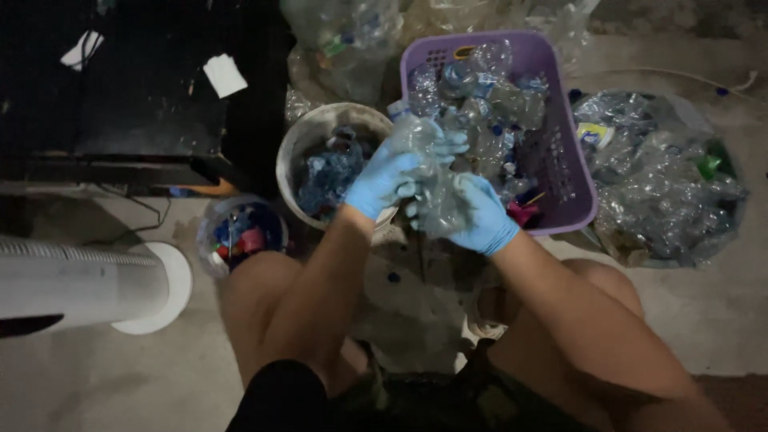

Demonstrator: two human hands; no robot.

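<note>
— What did the hands have?
— Both wore blue gloves. The left hand [386, 178] and right hand [482, 218] had their fingers wrapped around a crushed clear plastic bottle [436, 188], held above the floor, between the grey bucket [298, 152] and the purple basket [572, 168].
— And nearby?
— A small bowl of coloured caps [240, 232] stood by the left knee.

White fan base [156, 288], dark cabinet [120, 80]
</note>
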